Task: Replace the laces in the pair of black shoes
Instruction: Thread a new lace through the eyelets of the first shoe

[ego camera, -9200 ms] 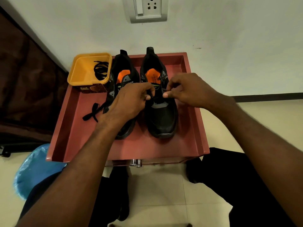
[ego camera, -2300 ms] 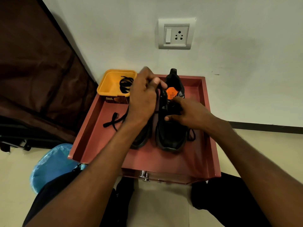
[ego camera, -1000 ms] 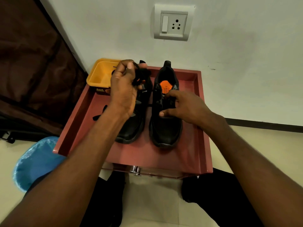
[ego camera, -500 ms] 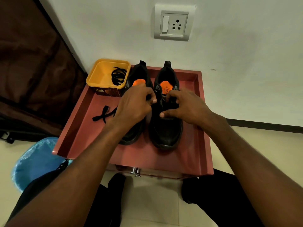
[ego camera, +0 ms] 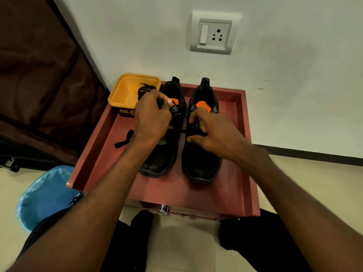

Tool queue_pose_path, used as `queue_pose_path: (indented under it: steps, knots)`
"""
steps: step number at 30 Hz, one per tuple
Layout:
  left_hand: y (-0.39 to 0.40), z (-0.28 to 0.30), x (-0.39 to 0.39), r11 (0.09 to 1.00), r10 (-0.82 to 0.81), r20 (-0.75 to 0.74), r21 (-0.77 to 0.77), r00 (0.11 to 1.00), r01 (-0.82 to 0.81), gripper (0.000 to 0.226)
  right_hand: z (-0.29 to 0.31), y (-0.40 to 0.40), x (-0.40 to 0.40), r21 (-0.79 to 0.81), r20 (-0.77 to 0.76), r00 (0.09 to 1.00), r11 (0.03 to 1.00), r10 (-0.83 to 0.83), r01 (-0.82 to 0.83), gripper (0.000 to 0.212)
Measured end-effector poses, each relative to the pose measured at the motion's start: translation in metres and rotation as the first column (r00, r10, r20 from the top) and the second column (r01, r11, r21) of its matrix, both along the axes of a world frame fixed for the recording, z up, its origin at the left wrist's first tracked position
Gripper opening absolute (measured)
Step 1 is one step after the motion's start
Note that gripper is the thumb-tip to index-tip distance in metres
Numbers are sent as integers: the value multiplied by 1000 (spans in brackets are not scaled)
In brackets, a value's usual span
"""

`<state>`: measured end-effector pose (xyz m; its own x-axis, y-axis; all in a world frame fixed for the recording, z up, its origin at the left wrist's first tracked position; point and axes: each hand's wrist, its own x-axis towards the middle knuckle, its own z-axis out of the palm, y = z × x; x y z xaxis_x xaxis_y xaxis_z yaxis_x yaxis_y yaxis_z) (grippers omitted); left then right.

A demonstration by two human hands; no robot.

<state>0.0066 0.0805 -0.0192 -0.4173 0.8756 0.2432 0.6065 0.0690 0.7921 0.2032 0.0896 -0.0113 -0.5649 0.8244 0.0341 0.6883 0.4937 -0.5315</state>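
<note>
At the frame's upper left centre sits the yellow tub (ego camera: 125,91) with a coiled lace. Just right of it, our left hand (ego camera: 152,116) is raised over the left shoe (ego camera: 169,134), fingers curled, pinching a black lace (ego camera: 183,118) that runs across to the right shoe (ego camera: 202,154). There our right hand (ego camera: 212,132) pinches it at the eyelets, both shoes standing mid-frame on the red tray (ego camera: 196,193).

Bare counter (ego camera: 196,195) is left at lower centre; the upper left is blocked by the yellow tub (ego camera: 125,89).
</note>
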Motion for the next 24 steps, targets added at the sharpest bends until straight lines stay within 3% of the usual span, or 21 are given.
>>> queue_pose_path:
  steps: [3,5,8,10,13,15,17,19,21,23,24]
  knots:
    - [-1,-2,-2,1000,-13,-177,-3,984,13,8,-6,-8,-13,91,153,987,994,53,-68,32]
    - [-2,-4,-5,1000,-4,-246,-26,969,-3,7,-5,-9,-17,104,195,981,994,18,-39,42]
    - [-7,0,-7,996,12,-314,-81,949,-39,5,-2,-7,-18,113,92,990,989,-110,99,58]
    - [-12,6,-7,987,42,-378,-128,925,-97,13,-3,-6,-14,127,21,971,964,-238,234,42]
    - [-16,15,-6,964,52,-457,-209,888,-165,17,-3,-7,-9,-135,-165,910,923,-381,361,12]
    - [-18,19,-4,947,55,-500,-249,864,-205,21,8,-11,-4,-451,-315,818,834,-481,317,13]
    - [-20,24,1,947,65,-515,-240,854,-216,29,23,-15,2,-639,-321,795,737,-515,220,34]
    - [-17,27,6,973,40,-447,-186,893,-136,30,31,-17,8,-641,-259,837,734,-482,225,51]
    - [-14,32,10,993,-52,-213,-111,976,28,25,27,-16,13,-383,-128,903,860,-411,337,59]
    - [-14,41,17,988,-147,49,-28,988,149,17,22,-14,17,-159,-69,919,914,-387,373,54]
    - [-15,46,21,982,-184,139,-8,973,186,15,22,-14,19,-172,-114,913,913,-392,371,45]
